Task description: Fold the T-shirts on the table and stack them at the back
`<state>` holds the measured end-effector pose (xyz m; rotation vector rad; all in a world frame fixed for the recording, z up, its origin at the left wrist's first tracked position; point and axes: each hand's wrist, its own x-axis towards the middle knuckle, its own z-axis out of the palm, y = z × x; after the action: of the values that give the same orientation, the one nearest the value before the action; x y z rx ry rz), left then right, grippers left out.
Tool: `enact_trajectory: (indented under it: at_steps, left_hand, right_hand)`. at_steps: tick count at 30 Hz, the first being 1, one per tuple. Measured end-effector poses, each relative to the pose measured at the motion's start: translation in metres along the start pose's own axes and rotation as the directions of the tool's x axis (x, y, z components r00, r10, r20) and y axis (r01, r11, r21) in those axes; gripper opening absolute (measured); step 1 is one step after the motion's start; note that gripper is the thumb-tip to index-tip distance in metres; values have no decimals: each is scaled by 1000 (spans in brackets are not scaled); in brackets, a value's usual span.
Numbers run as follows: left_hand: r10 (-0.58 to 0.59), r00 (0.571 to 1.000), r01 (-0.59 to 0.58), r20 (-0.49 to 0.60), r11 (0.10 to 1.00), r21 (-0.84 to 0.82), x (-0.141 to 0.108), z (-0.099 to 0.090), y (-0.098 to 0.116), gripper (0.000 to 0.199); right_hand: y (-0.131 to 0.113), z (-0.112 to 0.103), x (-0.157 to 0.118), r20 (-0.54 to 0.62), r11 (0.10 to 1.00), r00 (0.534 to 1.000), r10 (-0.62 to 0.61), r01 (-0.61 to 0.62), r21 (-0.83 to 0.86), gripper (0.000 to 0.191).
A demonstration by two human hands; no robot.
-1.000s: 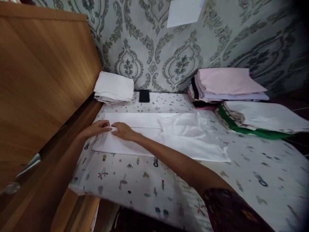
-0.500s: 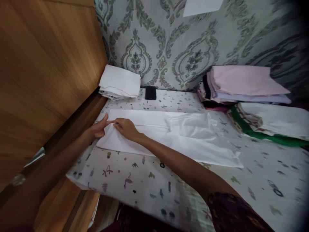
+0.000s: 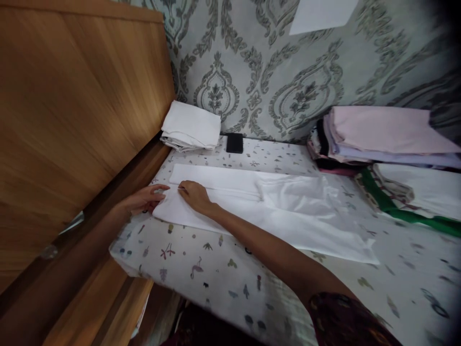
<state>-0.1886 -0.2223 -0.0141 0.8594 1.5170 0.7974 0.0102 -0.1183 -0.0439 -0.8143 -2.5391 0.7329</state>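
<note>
A white garment point(image 3: 230, 211) lies lengthwise on the patterned cover, folded over along its far side; its exact kind I cannot make out. Some creases run across its right half. At its left end my right hand point(image 3: 194, 196) pinches a fold of the fabric between thumb and fingers. My left hand point(image 3: 144, 198) is beside the same end, thumb and fingers apart, its fingertips close to the garment's edge. Whether those fingertips touch the fabric is hard to tell.
A white folded stack point(image 3: 190, 126) and a black flat object point(image 3: 235, 143) sit near the wall. Folded clothes, pink on top point(image 3: 382, 127), and a white-and-green pile point(image 3: 421, 187) lie at the right. A wooden panel point(image 3: 90, 96) borders the left side.
My left hand has parted from the fold and drawn slightly away from my right hand, its fingers spreading. My right hand keeps its pinch. The view has shifted a little.
</note>
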Motion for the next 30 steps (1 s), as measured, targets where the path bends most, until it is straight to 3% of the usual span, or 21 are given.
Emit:
enact_trajectory:
  at_steps: [4, 8, 14, 18, 21, 26, 30]
  left_hand:
    - [114, 985, -108, -132, 993, 50, 2, 13, -8, 66]
    - [249, 950, -238, -189, 968, 78, 1, 25, -10, 66]
    - [350, 891, -294, -288, 930, 221, 9, 35, -8, 57]
    - [487, 800, -325, -350, 843, 429, 16, 37, -9, 41]
    - [550, 737, -288, -394, 782, 553, 12, 39, -12, 44]
    - [542, 774, -364, -328, 804, 470, 6, 42, -12, 43]
    - [453, 815, -348, -360, 881, 322, 13, 45, -9, 45]
  right_hand:
    - [1, 3, -2, -18, 1000, 1000, -2, 2, 8, 25]
    - [-1, 0, -11, -34, 998, 998, -56, 56, -15, 31]
    - [1, -14, -48, -52, 979, 982, -182, 177, -99, 31]
    - [5, -19, -80, -1, 965, 973, -230, 228, -132, 26]
    - [6, -18, -95, 40, 953, 965, -261, 264, -151, 27]
    - [5, -16, -102, 37, 951, 966, -257, 260, -170, 31]
    - [5, -15, -102, 32, 950, 967, -253, 254, -180, 32]
